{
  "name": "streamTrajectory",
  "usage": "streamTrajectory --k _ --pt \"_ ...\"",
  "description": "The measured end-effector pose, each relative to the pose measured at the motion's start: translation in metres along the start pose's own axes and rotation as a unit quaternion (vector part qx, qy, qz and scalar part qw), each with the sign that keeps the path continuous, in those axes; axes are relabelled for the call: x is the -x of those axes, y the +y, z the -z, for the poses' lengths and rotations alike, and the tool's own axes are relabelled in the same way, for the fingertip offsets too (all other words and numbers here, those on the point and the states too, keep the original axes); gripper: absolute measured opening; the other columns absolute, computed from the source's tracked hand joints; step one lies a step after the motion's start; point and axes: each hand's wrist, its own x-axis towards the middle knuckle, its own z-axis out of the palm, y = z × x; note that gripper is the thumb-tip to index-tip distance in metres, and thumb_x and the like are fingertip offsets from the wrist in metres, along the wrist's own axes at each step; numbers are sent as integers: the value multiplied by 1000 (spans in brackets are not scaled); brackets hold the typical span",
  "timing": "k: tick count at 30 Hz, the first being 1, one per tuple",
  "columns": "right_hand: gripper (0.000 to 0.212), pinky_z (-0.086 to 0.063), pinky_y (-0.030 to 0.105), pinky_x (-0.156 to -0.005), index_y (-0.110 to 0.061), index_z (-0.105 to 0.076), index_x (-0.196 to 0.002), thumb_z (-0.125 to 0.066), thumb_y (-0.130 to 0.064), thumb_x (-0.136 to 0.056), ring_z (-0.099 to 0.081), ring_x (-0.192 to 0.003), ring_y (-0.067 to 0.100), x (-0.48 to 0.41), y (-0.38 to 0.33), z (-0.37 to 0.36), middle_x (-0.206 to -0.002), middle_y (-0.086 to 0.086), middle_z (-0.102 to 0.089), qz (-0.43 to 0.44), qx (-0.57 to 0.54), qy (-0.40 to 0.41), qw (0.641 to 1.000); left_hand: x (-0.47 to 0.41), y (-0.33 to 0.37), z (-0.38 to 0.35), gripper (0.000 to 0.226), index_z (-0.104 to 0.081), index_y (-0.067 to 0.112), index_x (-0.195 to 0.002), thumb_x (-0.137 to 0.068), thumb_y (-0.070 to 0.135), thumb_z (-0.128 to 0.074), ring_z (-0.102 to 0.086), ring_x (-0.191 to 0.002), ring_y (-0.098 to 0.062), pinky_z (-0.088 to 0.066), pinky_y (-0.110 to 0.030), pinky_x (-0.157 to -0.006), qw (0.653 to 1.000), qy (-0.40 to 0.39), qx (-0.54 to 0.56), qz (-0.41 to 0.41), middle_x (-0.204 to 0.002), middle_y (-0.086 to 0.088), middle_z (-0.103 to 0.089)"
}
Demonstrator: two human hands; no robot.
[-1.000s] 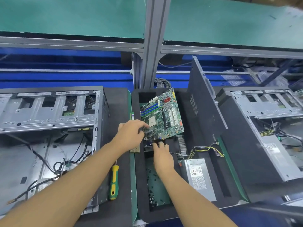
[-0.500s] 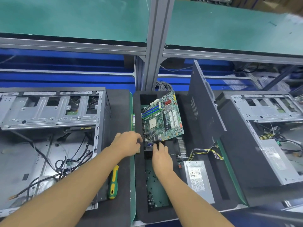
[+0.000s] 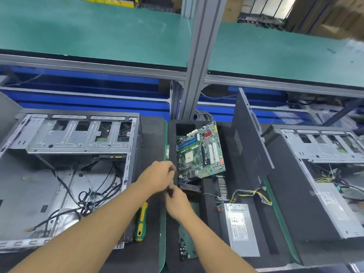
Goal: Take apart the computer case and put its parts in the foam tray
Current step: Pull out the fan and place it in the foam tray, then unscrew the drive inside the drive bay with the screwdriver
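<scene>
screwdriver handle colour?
The screwdriver has a yellow and green handle, shown best in the head view.

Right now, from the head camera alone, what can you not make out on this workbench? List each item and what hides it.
Head view, what the small dark part is: left hand and right hand pinch it, fingers cover it.
Head view, power supply label: print too small.
Head view, green board in the foam tray: right forearm covers part.

No text can be read: print is seen on the label (image 3: 239,227) of the power supply (image 3: 248,248), but too blurred.
</scene>
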Motion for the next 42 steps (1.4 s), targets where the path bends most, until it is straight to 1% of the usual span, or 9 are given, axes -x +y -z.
streamTrajectory --k 3,10,16,22,25,29,33,38,42 --pt "32 -51 36 -92 -14 -58 -124 -47 -31 -100 -63 -113 34 -3 -17 -11 -122 15 -68 -12 52 -98 994 15 5 15 22 -64 28 -110 -100 18 -47 -57 -58 9 -38 -6 -53 997 25 47 -53 -85 12 -75" --pt "41 -46 39 -90 -7 -46 -127 -41 -41 -104 -57 -121 36 -3 -31 -47 -134 20 -57 -49 203 -101 973 57 -26 44 33 -68 18 -115 -95 1 -47 -57 -110 -6 -43 -22 -99 979 145 60 -131 -117 8 -65" --pt "42 -46 36 -83 -5 -50 -122 -45 -42 -102 -60 -115 34 6 -37 -60 -129 17 -62 -93 176 -41 979 83 -63 57 33 -67 19 -110 -92 -1 -48 -56 -89 -6 -47 -27 -84 963 212 75 -146 -113 13 -57" --pt "23 -45 35 -79 -4 -49 -121 -41 -17 -104 -61 -107 31 21 -49 -78 -125 14 -61 -131 230 6 964 113 -112 71 29 -64 27 -107 -95 5 -49 -59 -89 -7 -53 -36 -84 980 150 92 -92 -110 22 -51" --pt "19 -40 31 -78 -4 -46 -90 -32 4 -100 -52 -94 28 21 -52 -79 -117 16 -58 -156 221 28 962 130 -142 80 25 -60 33 -111 -98 15 -49 -60 -85 -8 -54 -37 -81 989 124 67 -49 -111 22 -48" --pt "29 -44 37 -80 13 -60 -114 -49 -11 -102 -60 -101 33 24 -50 -78 -120 26 -64 -202 43 86 975 154 -177 91 23 -61 32 -113 -99 19 -49 -59 -77 -7 -53 -31 -76 995 74 54 -35 -116 17 -51" --pt "33 -35 37 -71 7 -60 -88 -61 -26 -95 -48 -81 25 42 -49 -79 -87 33 -55 -200 -191 145 950 165 -189 95 19 -64 30 -114 -100 25 -51 -57 -85 3 -50 -22 -80 997 4 37 -61 -113 14 -61" --pt "21 -34 38 -67 -14 -52 -79 -51 -30 -92 -45 -70 24 70 -77 -74 -75 10 -50 -151 -260 215 929 173 -184 93 29 -65 32 -112 -99 49 -46 -63 -91 -8 -46 -27 -74 987 -106 11 -123 -99 16 -65" --pt "18 -44 31 -60 -19 -61 -95 -54 -34 -98 -54 -61 16 98 -107 -69 -75 0 -62 -57 -215 253 942 173 -186 96 71 -54 29 -137 -88 78 -40 -54 -123 -21 -42 -36 -98 953 -233 -121 -151 -138 7 -57"
